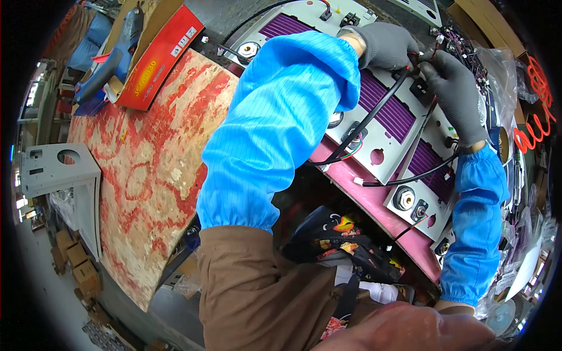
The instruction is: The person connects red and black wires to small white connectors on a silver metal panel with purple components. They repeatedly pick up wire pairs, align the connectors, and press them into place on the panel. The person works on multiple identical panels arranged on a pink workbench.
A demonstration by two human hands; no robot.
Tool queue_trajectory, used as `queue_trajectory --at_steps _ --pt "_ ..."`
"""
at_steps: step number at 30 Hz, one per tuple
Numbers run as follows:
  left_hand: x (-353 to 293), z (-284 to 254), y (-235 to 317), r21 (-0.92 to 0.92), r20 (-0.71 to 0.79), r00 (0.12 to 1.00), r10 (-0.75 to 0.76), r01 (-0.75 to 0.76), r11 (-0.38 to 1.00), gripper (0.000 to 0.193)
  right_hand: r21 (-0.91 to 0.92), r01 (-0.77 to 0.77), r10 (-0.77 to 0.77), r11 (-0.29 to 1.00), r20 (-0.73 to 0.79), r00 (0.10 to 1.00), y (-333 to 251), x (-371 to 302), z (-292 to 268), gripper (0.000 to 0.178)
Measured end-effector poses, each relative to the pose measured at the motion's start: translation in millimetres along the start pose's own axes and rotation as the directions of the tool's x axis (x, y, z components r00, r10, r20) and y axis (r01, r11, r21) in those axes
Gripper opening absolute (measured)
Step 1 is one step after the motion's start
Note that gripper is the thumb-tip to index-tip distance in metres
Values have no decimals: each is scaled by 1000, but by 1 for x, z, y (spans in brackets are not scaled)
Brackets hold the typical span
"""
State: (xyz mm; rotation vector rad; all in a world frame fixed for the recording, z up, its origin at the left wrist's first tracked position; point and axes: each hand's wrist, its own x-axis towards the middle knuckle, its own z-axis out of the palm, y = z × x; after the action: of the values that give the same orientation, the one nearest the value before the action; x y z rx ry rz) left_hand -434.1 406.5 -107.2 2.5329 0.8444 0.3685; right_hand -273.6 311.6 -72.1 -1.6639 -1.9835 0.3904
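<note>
My left hand (387, 47), in a grey knit glove, reaches across to the upper right with its fingers closed on thin wires at the end of a black cable (376, 111). Facing it, my gloved right hand (456, 90) pinches the same wires; the fingertips hide just where they are gripped. A small white connector (439, 38) sticks up above the right fingers. Below both hands lies a white metal panel (357, 149) with purple vent slats (383, 108), a round hole and black sockets. The cable bends down over this panel to a socket with coloured wires (355, 133).
Similar white panels lie beside it, one with a round metal fitting (404, 198), on a pink-edged bench (374, 205). A worn red board (146, 175) carries an orange box (161, 58) and a grey bracket (61, 167). Wire bundles (465, 55) and a coiled orange hose (535, 102) are at right.
</note>
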Motion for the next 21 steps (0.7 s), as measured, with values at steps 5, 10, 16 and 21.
queue_trajectory --at_steps 5,10,16,21 --pt "5 6 -8 -6 14 1000 17 -17 1000 35 236 -167 158 957 57 986 9 3 2 20" --pt "10 11 -11 39 -8 1000 11 -11 999 38 181 -124 116 976 52 992 11 3 1 22" --pt "17 18 -15 53 -26 1000 0 1 999 41 117 -121 115 986 58 992 1 -2 3 21" --pt "16 11 -13 55 33 999 19 -21 998 41 227 -127 112 966 77 991 -3 -4 1 20"
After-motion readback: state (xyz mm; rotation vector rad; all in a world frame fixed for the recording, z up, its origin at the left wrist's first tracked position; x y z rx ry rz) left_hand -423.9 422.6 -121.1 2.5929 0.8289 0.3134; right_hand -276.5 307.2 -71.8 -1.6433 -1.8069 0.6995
